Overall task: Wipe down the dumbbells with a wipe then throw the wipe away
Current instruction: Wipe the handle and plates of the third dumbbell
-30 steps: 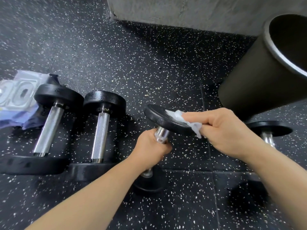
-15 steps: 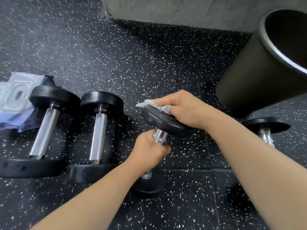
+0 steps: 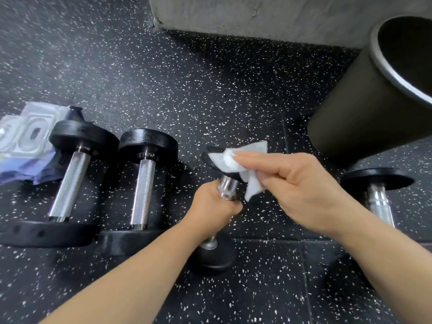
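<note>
- You're in a gym or a home workout corner; you can't tell which.
- The floor (image 3: 210, 90) under you is black rubber flecked with white, laid in tiles with the seams showing.
- Dumbbells (image 3: 142, 183) with black heads and knurled chrome handles lie on it side by side.
- A wipes pack (image 3: 21, 136) sits just beside the leftmost one.
- A black bin (image 3: 350, 108) with a metal rim stands near a bare concrete wall (image 3: 257, 17).

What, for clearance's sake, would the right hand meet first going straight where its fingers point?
The right hand holds the wipe against the held dumbbell's upper plate; that plate is first in line, probably.
</note>
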